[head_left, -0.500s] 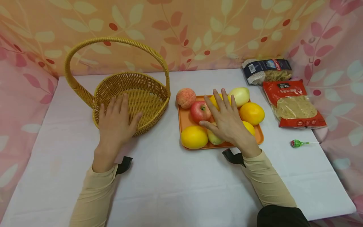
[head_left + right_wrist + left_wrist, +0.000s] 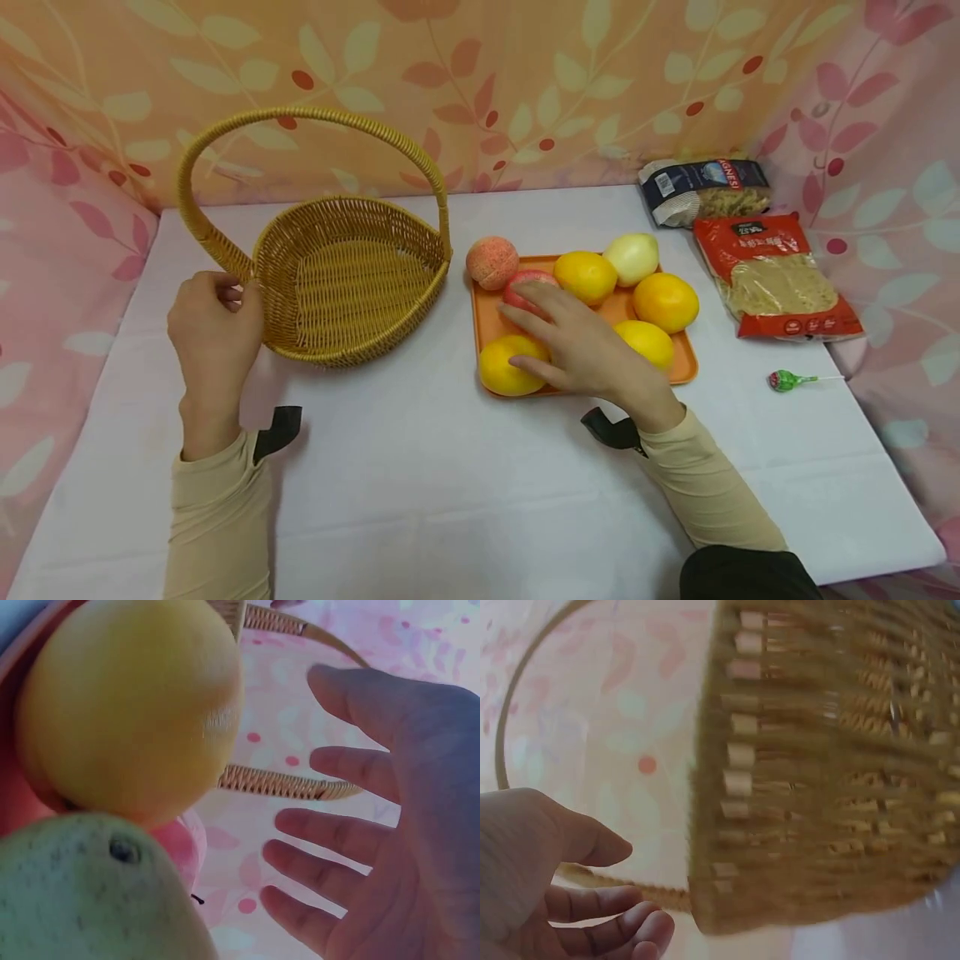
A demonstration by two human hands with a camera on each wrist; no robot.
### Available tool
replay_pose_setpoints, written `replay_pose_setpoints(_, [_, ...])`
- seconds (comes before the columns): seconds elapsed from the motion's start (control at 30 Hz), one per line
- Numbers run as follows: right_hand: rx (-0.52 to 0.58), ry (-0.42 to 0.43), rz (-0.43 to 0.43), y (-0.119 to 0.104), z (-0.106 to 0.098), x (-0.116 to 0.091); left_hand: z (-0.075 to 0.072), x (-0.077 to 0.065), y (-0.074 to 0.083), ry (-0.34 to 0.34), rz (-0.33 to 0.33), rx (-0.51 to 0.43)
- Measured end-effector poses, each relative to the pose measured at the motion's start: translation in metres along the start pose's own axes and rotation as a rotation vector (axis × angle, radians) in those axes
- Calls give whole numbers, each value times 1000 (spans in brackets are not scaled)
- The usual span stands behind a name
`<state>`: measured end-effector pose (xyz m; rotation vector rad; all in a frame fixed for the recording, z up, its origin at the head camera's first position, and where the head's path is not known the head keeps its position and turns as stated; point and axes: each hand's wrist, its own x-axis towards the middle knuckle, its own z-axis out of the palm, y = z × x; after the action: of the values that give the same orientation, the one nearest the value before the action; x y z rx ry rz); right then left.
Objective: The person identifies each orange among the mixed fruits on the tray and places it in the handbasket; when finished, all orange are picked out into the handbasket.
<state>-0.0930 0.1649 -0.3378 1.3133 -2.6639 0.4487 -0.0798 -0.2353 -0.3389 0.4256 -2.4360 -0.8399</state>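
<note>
A wicker basket with a tall arched handle stands at the left. My left hand is beside the handle's near base; in the left wrist view, the thumb and loosely bent fingers lie either side of the handle, with a gap between them. Over an orange tray of fruit hovers my right hand, fingers apart, partly covering a red apple and near a yellow fruit. The right wrist view has that hand beside the yellow fruit and a green pear, holding nothing.
A pinkish peach sits at the tray's back left corner. More yellow fruits and a pale round fruit are on its right. Two pasta bags and a green lollipop lie at the right. Patterned cloth surrounds the table.
My left hand has moved left from over the basket to its handle, its fingers bending. The right hand has shifted slightly left and down, its fingers turning toward the apple and front-left yellow fruit.
</note>
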Motion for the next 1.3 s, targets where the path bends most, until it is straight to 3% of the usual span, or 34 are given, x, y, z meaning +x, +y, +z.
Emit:
replay_pose_setpoints(0.17, [-5,-66,-17,-4,2,-1,0,8,-18,-146,-158,29])
replay_pose_setpoints(0.33, [-9,-126,-24,-6,5,-1,3,13,-29,-250,-214,29])
replay_pose_setpoints(0.77, [-64,-221,-12,-9,8,-4,7,12,-32,-264,-215,40])
replay_pose_setpoints(1.3, [-52,-208,-8,-12,10,-4,8,13,-33,-263,-201,49])
